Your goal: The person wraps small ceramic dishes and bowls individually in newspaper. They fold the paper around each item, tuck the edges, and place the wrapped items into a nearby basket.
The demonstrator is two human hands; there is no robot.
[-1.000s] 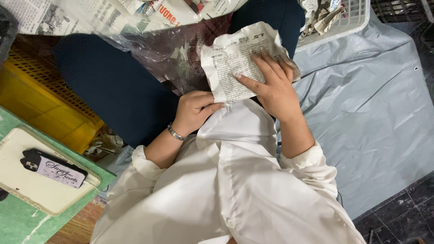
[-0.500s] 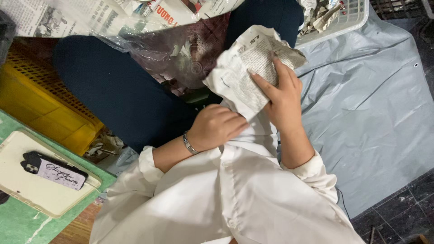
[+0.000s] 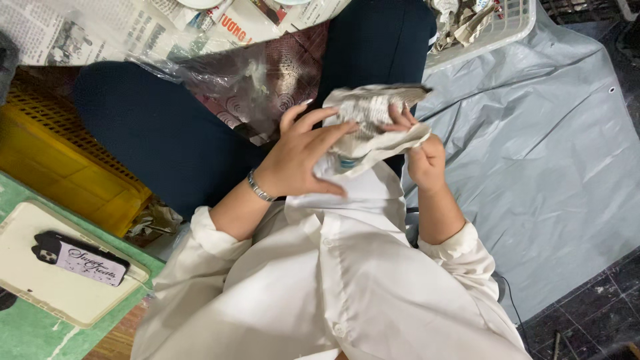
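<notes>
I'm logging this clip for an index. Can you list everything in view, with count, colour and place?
Newspaper bundle: one, grey-white, crumpled, held at centre.
Clear plastic bag: one, on the lap, upper centre.
Newspaper sheets: several, spread along the top left.
Crate: one, yellow, left.
Basket: one, white, top right, holding crumpled paper.
Plastic sheet: one, grey, on the floor, right.
Tray: one, cream, lower left.
Bracelet: one, silver, left wrist.
Left hand: pressed on the bundle.
Right hand: gripping the bundle.

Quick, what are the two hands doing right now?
Left hand: fingers spread open, pressed flat against the crumpled newspaper bundle.
Right hand: fingers curled around the bundle, gripping it from the other side.
</notes>
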